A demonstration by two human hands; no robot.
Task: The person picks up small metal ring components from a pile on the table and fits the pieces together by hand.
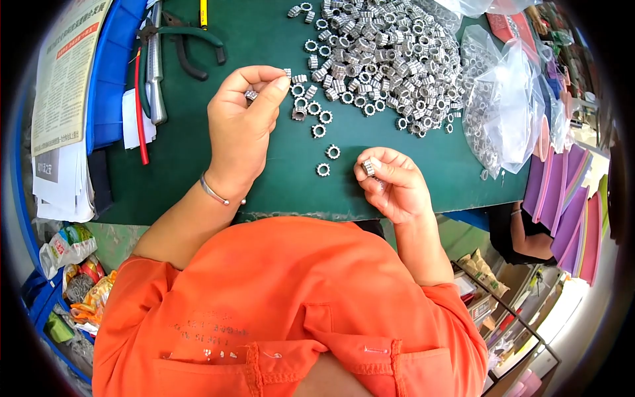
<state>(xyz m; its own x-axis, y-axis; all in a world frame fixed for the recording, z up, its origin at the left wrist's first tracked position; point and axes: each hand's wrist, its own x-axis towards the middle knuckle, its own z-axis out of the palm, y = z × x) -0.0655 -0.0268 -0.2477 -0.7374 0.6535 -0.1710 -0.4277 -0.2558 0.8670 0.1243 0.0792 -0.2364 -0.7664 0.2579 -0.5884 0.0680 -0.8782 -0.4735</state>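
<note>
My left hand (243,116) is raised over the green table, thumb and index finger pinched on a small metal toothed ring (288,73). Another ring (251,95) shows in the curl of its fingers. Lower right, my right hand (399,182) pinches a metal toothed ring (368,167) between thumb and index finger; something metallic partly shows beneath, hidden by the fingers. Between the hands lie loose rings (333,152), some flat and some on edge. Beyond them spreads a large heap of the same rings (390,63).
A clear plastic bag of rings (493,99) lies right of the heap. Dark-handled pliers (188,46), a red stick-like tool (141,106) and a yellow pen (203,14) are at the back left, near a blue tray (116,73). A person's arm (529,235) shows at the right.
</note>
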